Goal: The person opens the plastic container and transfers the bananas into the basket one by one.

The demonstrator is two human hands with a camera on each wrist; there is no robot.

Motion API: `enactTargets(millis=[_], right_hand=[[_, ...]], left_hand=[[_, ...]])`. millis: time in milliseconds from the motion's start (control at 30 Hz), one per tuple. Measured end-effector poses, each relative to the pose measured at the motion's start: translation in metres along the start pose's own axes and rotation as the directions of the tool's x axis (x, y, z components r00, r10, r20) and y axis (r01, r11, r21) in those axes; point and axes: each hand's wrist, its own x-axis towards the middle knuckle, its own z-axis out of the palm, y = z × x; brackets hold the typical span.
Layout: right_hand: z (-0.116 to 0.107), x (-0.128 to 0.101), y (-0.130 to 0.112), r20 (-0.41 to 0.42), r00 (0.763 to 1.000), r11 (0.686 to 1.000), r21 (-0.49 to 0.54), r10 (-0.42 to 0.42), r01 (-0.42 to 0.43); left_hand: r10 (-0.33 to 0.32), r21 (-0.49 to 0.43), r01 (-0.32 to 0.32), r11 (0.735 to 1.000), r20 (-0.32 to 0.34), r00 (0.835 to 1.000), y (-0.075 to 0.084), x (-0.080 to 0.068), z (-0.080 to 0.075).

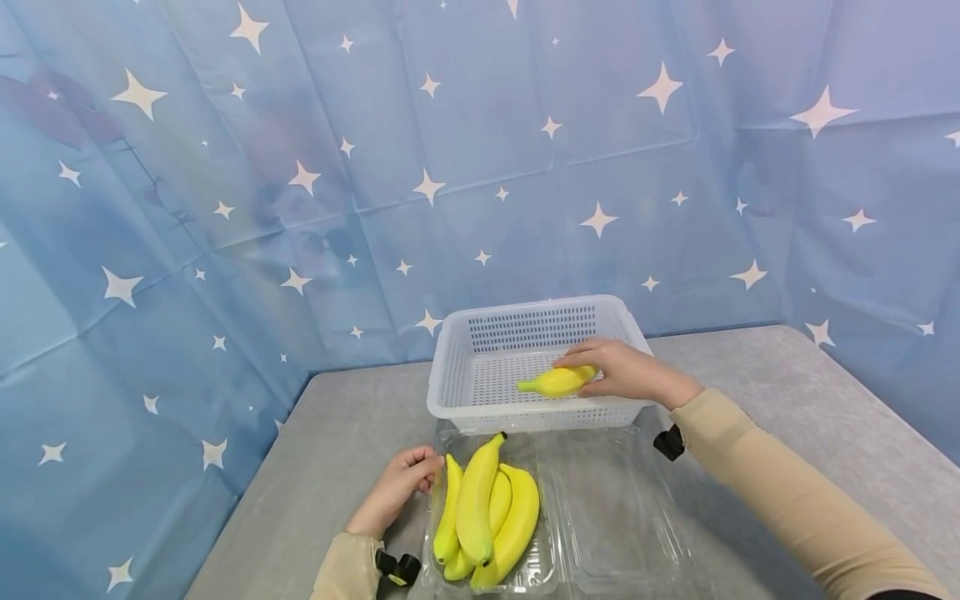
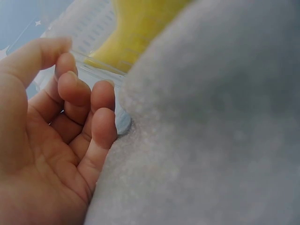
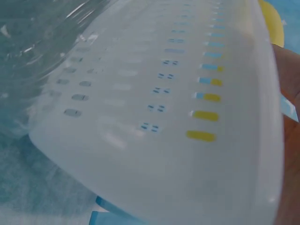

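Over the basket, your right hand grips one banana. Left hand, loosely curled and holding nothing, touches the clamshell; releasing high could bounce the fruit out.

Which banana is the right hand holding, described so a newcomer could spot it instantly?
On the grey table stands a white perforated basket. Over its inside, the right hand grips a single yellow banana. Unlike the bananas lying together in the clear plastic container nearer the person, it is alone.
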Motion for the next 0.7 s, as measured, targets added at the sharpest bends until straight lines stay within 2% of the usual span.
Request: enactTargets(millis=[700], right_hand=[[0.018, 0.006, 0.019, 0.037, 0.998, 0.999, 0.012, 0.041, -0.041]], left_hand=[[-0.004, -0.002, 0.004, 1.000, 0.002, 1.000, -0.003, 0.001, -0.002]])
